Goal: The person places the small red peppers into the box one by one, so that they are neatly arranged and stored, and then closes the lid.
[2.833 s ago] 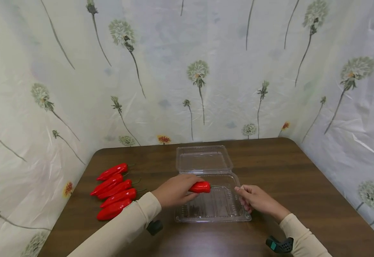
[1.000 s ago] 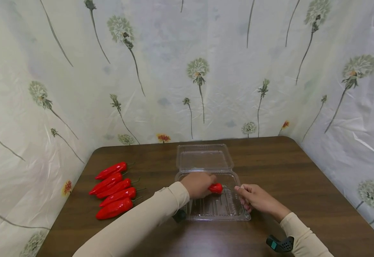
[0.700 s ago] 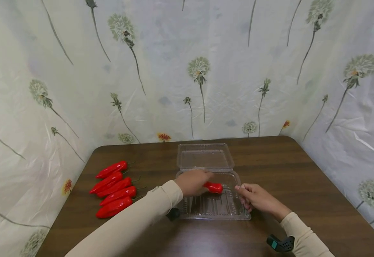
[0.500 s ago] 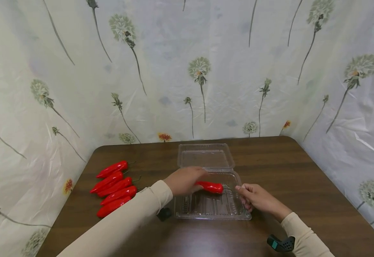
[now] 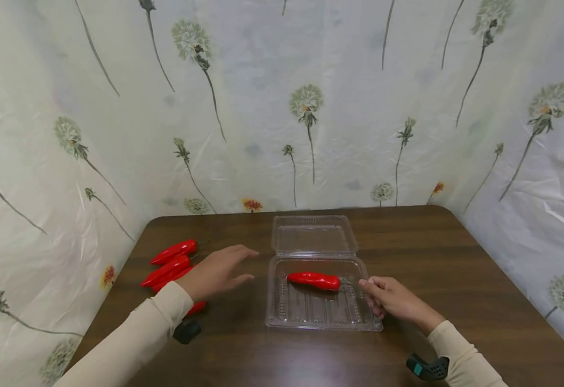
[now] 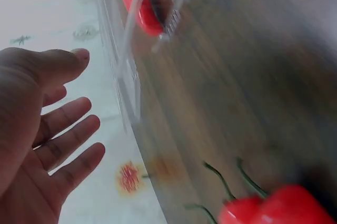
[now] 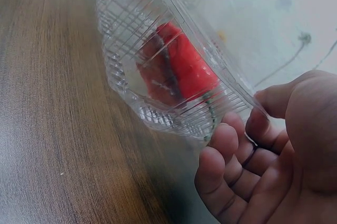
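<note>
A clear plastic clamshell container (image 5: 318,317) stands with its lid (image 5: 314,236) laid back on the table. Inside its base lies one red chili pepper (image 5: 313,280), its green stem pointing right. My right hand (image 5: 395,301) pinches the right rim of the base between thumb and forefinger, as the right wrist view also shows (image 7: 263,155). Over the table left of the container hangs my left hand (image 5: 218,273), fingers spread, holding nothing. Beneath and beyond it lie several red chili peppers (image 5: 174,251), partly hidden by that hand and its sleeve.
The brown wooden table (image 5: 407,236) has its back edge against a curtain (image 5: 257,107) printed with dandelions. Dark bands with small devices sit at both wrists, including a black wristband (image 5: 428,367) at the right.
My left hand has set the chili pepper down in the container, let go of it, and moved left toward the other peppers. The right hand has kept its pinch on the rim.
</note>
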{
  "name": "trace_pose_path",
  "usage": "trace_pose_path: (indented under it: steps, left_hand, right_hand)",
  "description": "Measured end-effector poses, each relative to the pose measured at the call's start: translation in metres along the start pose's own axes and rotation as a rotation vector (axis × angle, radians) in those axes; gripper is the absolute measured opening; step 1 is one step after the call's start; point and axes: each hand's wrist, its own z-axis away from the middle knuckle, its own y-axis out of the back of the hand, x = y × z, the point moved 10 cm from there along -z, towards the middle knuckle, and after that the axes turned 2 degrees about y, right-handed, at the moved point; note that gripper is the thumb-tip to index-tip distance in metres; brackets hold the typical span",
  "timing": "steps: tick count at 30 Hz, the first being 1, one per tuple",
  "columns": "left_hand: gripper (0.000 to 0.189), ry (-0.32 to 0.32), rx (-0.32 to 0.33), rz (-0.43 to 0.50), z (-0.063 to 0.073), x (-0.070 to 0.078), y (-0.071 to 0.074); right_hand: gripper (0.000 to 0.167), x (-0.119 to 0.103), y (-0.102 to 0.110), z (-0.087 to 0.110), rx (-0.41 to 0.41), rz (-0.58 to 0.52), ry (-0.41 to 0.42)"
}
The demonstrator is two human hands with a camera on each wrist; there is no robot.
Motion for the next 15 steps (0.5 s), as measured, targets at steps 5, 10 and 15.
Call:
trace_pose_path:
  steps: [5,10,15]
  left_hand:
    - [0.057,0.040,0.017,-0.009,0.034,-0.020,0.003]
    - [0.057,0.076,0.024,-0.026,0.057,-0.037,-0.002]
    - [0.057,0.094,0.027,-0.016,0.073,-0.047,-0.006]
  right_hand:
    - [0.053,0.003,-0.001,0.000,-0.008,0.015,-0.013]
    - [0.052,0.001,-0.002,-0.001,-0.012,0.024,0.005]
    - [0.053,0.002,-0.002,-0.002,-0.008,0.025,-0.006]
